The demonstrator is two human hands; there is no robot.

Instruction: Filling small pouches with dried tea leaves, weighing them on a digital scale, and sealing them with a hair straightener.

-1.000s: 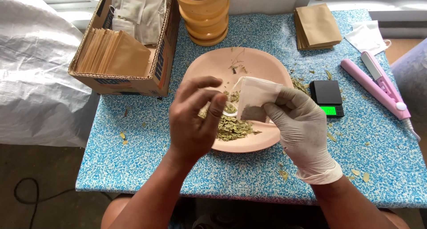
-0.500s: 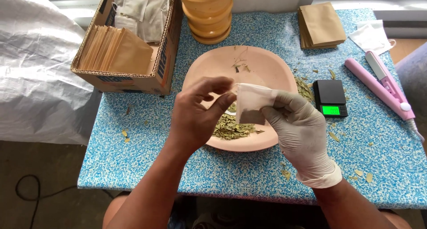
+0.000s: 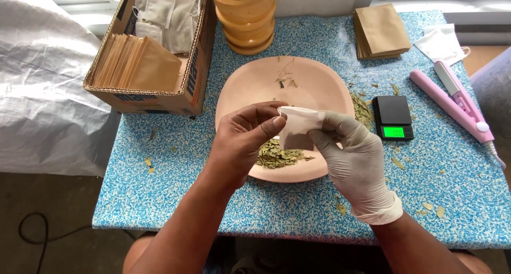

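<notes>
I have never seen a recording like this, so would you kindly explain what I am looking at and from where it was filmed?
The one picture comes from a camera on a person's head, looking down at their own two hands over a blue speckled table. The bare left hand and the gloved right hand together hold a small white paper bag above a pink bowl with dried leaves in it. Around it lie a cardboard box of brown envelopes, a wooden mortar, a stack of brown envelopes, a small black scale and a pink flat iron.
</notes>
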